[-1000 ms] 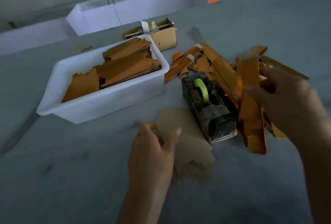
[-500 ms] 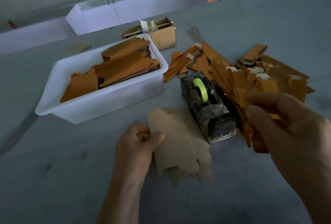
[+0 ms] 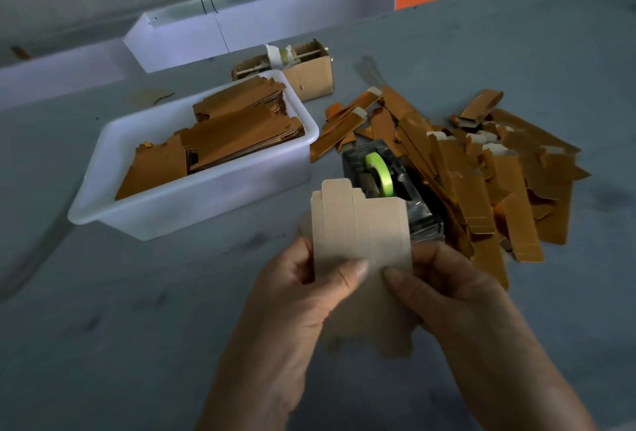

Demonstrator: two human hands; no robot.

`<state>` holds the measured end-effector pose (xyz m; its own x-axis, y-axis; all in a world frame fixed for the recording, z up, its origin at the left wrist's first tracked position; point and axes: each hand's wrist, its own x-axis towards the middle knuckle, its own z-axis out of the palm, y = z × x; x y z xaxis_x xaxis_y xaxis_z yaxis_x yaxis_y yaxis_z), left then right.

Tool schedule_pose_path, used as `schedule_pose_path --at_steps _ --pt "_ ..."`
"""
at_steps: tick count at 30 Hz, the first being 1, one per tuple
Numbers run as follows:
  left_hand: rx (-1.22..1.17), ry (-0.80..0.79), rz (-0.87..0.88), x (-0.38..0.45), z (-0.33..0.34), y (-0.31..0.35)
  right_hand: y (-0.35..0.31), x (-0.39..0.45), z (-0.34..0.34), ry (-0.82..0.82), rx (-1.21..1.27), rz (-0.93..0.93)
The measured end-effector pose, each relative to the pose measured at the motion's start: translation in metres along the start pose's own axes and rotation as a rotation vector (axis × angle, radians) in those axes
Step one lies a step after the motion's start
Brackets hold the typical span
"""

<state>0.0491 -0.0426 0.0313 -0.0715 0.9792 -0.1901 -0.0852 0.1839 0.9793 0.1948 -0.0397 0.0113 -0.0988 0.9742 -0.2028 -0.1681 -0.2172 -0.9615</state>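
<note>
Right hand [image 3: 457, 299] joined left hand [image 3: 296, 306] — flat carton [image 3: 361, 224] rises above 2 grips.

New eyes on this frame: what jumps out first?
A pale cardboard blank stands at centre, pinched between the left hand and the right hand. Just behind it sits a tape dispenser with a bright green roll, and to the right of that sprawls a loose pile of orange cartons. On the left, a white tub holds stacked orange sheets.
</note>
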Motion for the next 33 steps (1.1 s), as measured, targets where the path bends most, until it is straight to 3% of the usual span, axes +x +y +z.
schedule_pose_path --at_steps 5,9,13,18,24,28,33 --pt "0.06 0.134 0.009 -0.001 0.013 -0.009 0.003 0.0 0.003 0.059 -0.02 -0.028" --pt "0.102 0.153 0.003 0.001 0.014 -0.014 0.003 -0.002 0.001 0.157 -0.305 -0.141" --pt "0.17 0.187 0.026 0.001 0.021 -0.019 0.006 -0.007 0.007 0.274 -0.595 -0.401" --pt "0.134 0.128 0.003 0.0 0.025 -0.015 0.005 -0.014 0.015 0.171 -0.564 -0.528" --pt "0.164 -0.019 0.038 -0.005 0.019 -0.004 0.007 -0.012 0.012 0.138 -0.521 -0.525" --pt "0.35 -0.062 0.143 -0.004 0.01 -0.004 0.004 -0.011 0.01 0.08 -0.517 -0.411" --pt "0.257 -0.175 0.003 -0.007 0.003 -0.004 -0.004 -0.008 0.0 0.19 -0.508 -0.313"
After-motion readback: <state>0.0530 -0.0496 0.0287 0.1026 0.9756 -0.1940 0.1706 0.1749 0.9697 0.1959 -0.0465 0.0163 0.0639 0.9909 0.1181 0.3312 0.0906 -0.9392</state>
